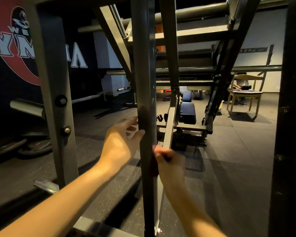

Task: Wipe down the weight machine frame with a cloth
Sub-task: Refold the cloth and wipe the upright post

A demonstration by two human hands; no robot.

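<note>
Bracing the upright post (pixel 144 82) with spread fingers, the left hand (pixel 121 141) steadies it; the right hand (pixel 167 159), curled round a dark red cloth (pixel 154 165), presses it against the post's right face.

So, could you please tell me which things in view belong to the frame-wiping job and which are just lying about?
Belonging to the job:
- upright frame post
- red cloth, gripped by the right hand against the post
- left hand, fingers touching the post

Just lying about:
- wooden chair
- blue padded bench
- weight plates on the floor
- wall banner
</note>
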